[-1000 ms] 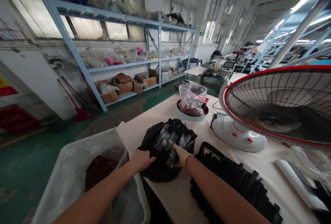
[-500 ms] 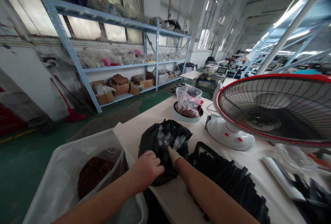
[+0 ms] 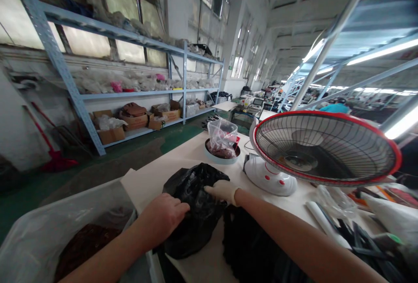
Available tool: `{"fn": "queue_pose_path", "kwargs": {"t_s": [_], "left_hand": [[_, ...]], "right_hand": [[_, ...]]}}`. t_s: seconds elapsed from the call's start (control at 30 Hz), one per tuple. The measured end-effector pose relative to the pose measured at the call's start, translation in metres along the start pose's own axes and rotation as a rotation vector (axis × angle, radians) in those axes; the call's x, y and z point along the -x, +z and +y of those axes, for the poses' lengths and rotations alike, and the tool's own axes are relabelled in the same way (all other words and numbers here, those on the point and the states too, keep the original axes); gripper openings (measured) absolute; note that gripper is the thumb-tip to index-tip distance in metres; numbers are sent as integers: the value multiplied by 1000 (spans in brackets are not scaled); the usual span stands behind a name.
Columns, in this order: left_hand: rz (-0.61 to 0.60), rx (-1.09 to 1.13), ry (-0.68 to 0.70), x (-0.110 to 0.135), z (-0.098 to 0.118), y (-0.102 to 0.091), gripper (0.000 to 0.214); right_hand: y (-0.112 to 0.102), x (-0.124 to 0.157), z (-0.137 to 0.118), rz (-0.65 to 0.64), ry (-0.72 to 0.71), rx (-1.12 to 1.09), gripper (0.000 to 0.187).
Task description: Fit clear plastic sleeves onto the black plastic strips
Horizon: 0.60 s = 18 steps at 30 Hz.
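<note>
A crumpled black plastic bag (image 3: 192,213) lies on the white table (image 3: 156,178) in front of me. My bare left hand (image 3: 165,217) grips the bag's near left side with curled fingers. On the bag's top right edge my right hand (image 3: 222,190), in a pale glove, pinches the plastic. The bag's mouth is folded over, so the small packets inside are hidden. A pile of flat black pieces (image 3: 251,248) lies just right of the bag, under my right forearm.
A red-rimmed table fan (image 3: 323,152) stands tilted at the right. Behind the bag is a round dish holding a clear bag (image 3: 222,138). A lined white bin (image 3: 65,235) with brown material sits at the left. Blue shelving (image 3: 130,96) runs along the wall.
The bag's open mouth with clear packets showing has been folded shut. Both hands shifted their hold on the bag. The camera has tipped up and turned right.
</note>
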<state>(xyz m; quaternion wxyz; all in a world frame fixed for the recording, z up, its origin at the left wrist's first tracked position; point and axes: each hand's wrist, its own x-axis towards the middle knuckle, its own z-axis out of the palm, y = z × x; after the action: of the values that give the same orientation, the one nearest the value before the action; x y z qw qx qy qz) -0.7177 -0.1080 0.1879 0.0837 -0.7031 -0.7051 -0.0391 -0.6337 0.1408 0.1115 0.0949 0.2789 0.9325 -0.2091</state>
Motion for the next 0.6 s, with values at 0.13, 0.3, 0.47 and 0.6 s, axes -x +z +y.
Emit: {"fn": "queue_pose_path", "kwargs": {"t_s": [0.13, 0.3, 0.47, 0.6], "left_hand": [[-17, 19, -20, 19, 0, -2, 14], [-17, 27, -56, 33, 2, 4, 15], [-72, 5, -90, 36, -1, 7, 18], [-124, 25, -102, 25, -1, 1, 20]], "right_hand": [[-27, -31, 20, 106, -23, 135, 31], [-5, -69, 36, 120, -29, 238, 36], [6, -76, 58, 138, 24, 246, 35], [-27, -75, 74, 218, 33, 124, 29]]}}
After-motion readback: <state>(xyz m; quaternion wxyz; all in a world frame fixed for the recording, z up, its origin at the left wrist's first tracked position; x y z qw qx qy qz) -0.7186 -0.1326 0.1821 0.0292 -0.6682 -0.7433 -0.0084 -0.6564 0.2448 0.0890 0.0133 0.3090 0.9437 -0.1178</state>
